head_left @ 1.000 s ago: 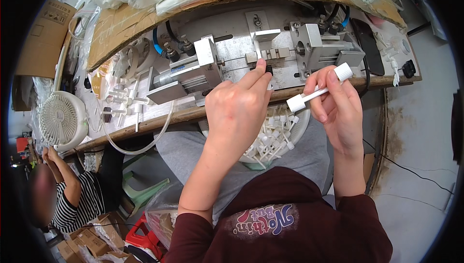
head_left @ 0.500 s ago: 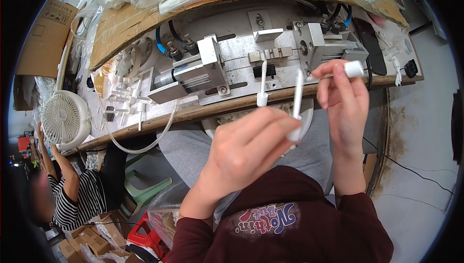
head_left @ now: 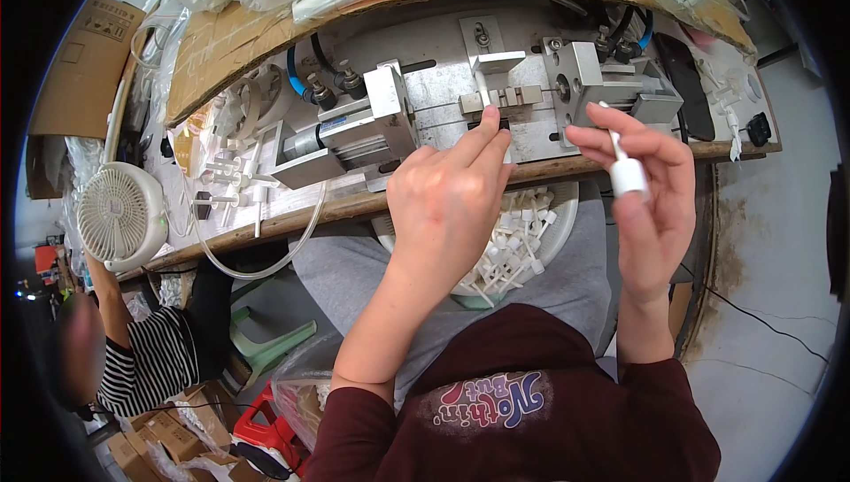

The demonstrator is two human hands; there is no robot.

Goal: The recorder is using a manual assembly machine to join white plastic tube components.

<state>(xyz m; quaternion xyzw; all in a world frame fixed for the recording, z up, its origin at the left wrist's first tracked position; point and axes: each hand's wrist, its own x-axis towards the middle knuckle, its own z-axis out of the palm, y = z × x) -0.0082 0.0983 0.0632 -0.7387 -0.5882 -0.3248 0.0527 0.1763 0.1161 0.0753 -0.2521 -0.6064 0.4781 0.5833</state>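
I'm looking down at the metal press fixture on the desk, and I'll place everything off that fixture. My left hand is up against its front edge, fingertips reaching onto the small slotted block at its middle; the grip there looks closed down, fingers together, though I cannot tell whether anything is pinched under them. My right hand sits to the right of the fixture's middle and a little nearer to me, pinching a white plastic tube piece between thumb and fingers. Its long axis runs nearly upright in the picture, thin stem toward the fixture's square right-hand block, fat capped end toward my body. So the piece lies right of the slot, and the right hand is the one carrying it, while the left is the nearer hand to the slot itself. Below the fixture, on my lap, a white bowl holds a heap of the same white pieces, partly hidden by my left hand. Far left of the fixture stands a small white fan, and beneath it another person in a striped sleeve crouches.
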